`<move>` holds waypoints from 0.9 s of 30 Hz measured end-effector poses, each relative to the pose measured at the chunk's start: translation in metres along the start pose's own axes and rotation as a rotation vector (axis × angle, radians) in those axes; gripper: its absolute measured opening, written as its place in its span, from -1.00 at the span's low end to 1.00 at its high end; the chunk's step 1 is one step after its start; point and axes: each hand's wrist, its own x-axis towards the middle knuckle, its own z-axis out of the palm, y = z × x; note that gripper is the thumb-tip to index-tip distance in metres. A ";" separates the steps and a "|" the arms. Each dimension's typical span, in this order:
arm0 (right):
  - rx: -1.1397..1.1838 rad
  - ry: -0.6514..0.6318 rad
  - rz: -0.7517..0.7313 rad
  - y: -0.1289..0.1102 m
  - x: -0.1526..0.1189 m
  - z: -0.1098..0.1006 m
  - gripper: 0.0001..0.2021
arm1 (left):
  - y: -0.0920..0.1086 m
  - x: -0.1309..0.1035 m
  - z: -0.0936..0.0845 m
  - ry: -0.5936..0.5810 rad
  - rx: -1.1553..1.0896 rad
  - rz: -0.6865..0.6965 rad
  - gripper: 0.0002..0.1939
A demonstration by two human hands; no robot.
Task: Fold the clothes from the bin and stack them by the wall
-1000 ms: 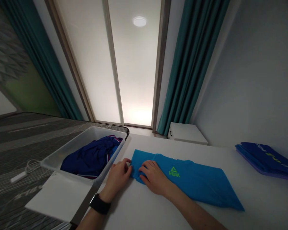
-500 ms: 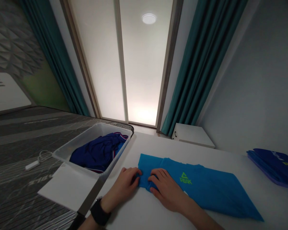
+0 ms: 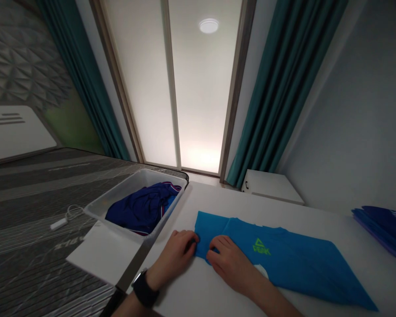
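A bright blue T-shirt (image 3: 297,259) lies folded lengthwise on the white table (image 3: 237,200), its green PEAK print facing up. At the shirt's left end, my left hand (image 3: 180,248) has its thumb and fingers curled together on the edge, with a dark watch (image 3: 145,288) on that wrist. Just right of it, my right hand (image 3: 229,264) pinches the fabric near the front edge, its fingertips bent down. A pale patch (image 3: 262,270) shows at the shirt's edge beside my right wrist. Cloth under the fingertips is partly hidden.
Left of the table stands a translucent plastic bin (image 3: 114,192) holding dark blue clothes (image 3: 141,209). Folded blue clothes (image 3: 384,229) are stacked at the right. A white cabinet (image 3: 273,185) stands beyond the table. A white power strip (image 3: 58,224) with a cord lies on the bed at left.
The whole scene has shifted slightly right as my head turned left. My right hand's fingers have drawn closer together on the fabric. More of the pale patch by my right wrist shows.
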 end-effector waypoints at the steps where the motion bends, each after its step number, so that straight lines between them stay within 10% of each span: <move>1: -0.024 -0.005 -0.008 -0.001 0.000 0.000 -0.89 | 0.000 0.000 0.000 0.003 0.003 0.000 -0.79; 17: 0.122 -0.006 -0.027 -0.004 -0.005 -0.003 -0.77 | 0.001 0.000 0.001 0.017 -0.027 -0.032 -0.83; 27: 0.144 0.206 0.057 0.026 -0.015 -0.020 -0.77 | -0.003 0.003 -0.006 0.241 -0.179 -0.086 -0.75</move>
